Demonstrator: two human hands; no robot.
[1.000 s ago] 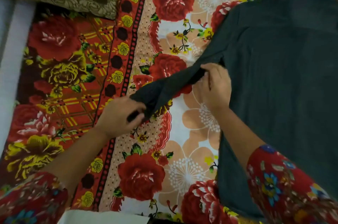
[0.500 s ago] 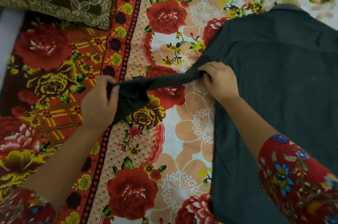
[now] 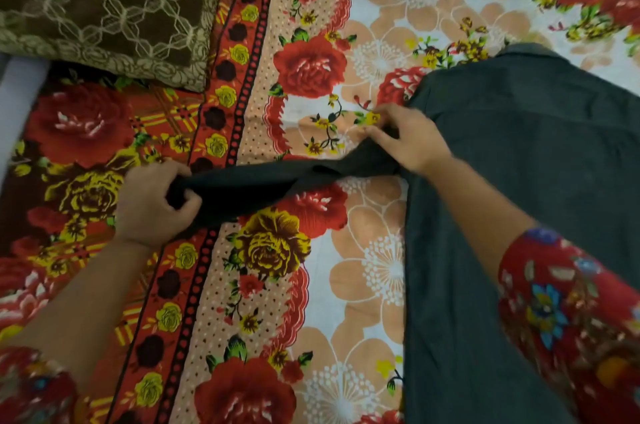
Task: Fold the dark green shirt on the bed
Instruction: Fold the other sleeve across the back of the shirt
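The dark green shirt (image 3: 519,153) lies flat on the right side of the bed, its collar end toward the far side. Its left sleeve (image 3: 263,181) is stretched out straight to the left over the floral sheet. My left hand (image 3: 152,205) is closed around the sleeve's cuff end. My right hand (image 3: 408,139) pinches the sleeve where it joins the shirt body, at the shoulder. Both forearms come in from the bottom, in red flowered sleeves.
The bed is covered by a floral sheet (image 3: 311,285) with red and yellow roses. A brown patterned pillow (image 3: 104,4) lies at the top left. The pale bed edge (image 3: 17,101) shows at the far left.
My left hand has pulled the sleeve's end up and to the left, so the sleeve is now drawn out straight. My right hand stays at the shoulder.
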